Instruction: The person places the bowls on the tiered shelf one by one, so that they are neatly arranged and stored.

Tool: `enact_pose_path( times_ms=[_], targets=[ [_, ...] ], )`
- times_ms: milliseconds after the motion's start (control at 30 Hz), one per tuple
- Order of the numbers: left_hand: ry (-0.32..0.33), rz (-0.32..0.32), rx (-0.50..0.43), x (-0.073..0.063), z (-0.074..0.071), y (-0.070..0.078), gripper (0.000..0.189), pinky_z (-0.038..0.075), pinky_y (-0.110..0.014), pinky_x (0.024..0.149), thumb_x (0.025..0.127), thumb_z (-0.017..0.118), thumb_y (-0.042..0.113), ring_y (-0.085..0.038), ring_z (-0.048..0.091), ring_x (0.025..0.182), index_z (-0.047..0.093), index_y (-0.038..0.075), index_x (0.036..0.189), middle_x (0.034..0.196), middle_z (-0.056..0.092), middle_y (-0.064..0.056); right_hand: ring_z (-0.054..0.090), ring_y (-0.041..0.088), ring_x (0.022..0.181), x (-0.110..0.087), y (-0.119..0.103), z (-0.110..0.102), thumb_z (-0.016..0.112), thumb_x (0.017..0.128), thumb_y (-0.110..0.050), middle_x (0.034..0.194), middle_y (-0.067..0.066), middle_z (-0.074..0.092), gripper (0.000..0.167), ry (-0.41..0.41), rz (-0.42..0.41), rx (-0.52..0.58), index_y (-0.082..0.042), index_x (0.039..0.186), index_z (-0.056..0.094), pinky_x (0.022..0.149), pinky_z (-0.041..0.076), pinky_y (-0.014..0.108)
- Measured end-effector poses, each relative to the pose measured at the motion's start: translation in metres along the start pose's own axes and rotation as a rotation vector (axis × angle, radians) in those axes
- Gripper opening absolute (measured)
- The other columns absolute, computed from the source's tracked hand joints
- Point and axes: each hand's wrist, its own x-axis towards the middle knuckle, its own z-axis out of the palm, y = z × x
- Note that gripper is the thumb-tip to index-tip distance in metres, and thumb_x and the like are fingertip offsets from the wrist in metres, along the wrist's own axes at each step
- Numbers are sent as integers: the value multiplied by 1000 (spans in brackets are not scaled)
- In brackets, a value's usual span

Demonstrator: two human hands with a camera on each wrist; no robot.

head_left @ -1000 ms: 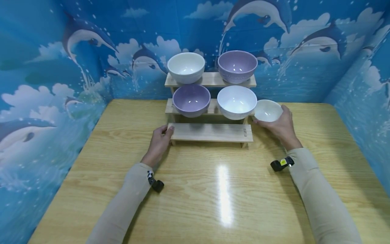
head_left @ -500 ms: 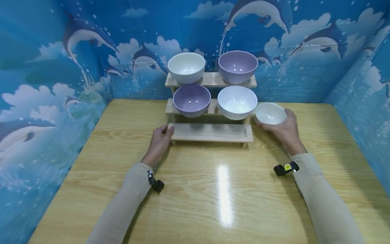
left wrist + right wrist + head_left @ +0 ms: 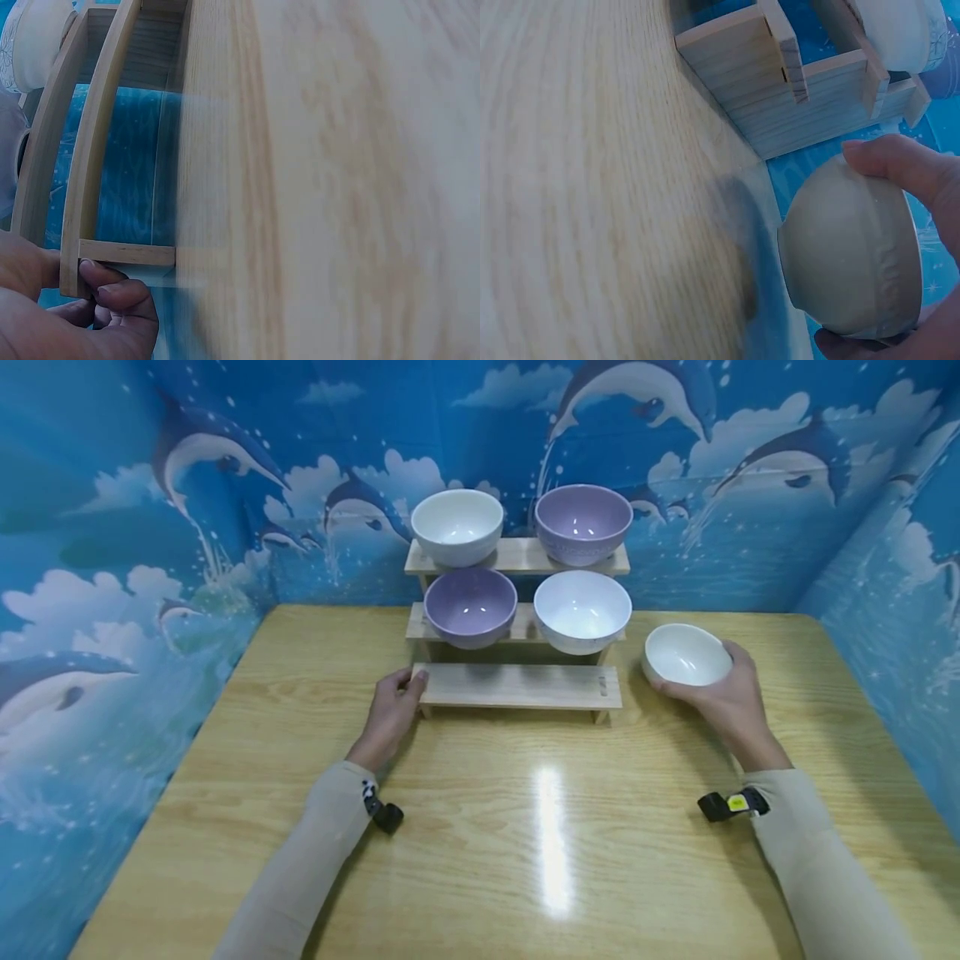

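My right hand (image 3: 723,689) grips a small white bowl (image 3: 684,656) by its side, to the right of a three-tier wooden stand (image 3: 517,685). In the right wrist view this bowl (image 3: 847,255) is held between thumb and fingers, with its base toward the table and its shadow on the wood. My left hand (image 3: 392,710) pinches the left end of the stand's lowest shelf; in the left wrist view the thumb and fingers (image 3: 124,296) close on the shelf's end. That lowest shelf bears no bowl.
On the middle shelf sit a purple bowl (image 3: 471,610) and a white bowl (image 3: 582,610). The top shelf carries another white bowl (image 3: 457,527) and another purple bowl (image 3: 583,525). A dolphin-print backdrop (image 3: 345,435) walls the wooden table (image 3: 465,827) at the back and sides.
My right hand has drawn the small white bowl away from the stand, rightward and nearer to me. The left hand stays at the lowest shelf's end.
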Motion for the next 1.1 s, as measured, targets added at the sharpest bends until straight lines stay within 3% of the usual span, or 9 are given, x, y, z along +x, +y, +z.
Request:
enact_pose_path(
  times_ms=[433,1100],
  targets=[
    [-8,0,-5,0,-1,-1,51,52,-35,84,107,49,36,-22,55,97,50,1,144,116,54,-14,36,48,137,-36,-8,-8,93,73,-39,161,24,21,128,-14,-42,-33,-6,162,6,104,39,66],
    [-1,21,7,0,-1,-1,44,51,-32,77,108,49,35,-20,55,90,58,1,134,109,55,-12,39,46,133,-74,-27,-6,96,69,-33,158,22,29,126,-23,-134,-56,-9,162,15,98,42,66]
  ],
)
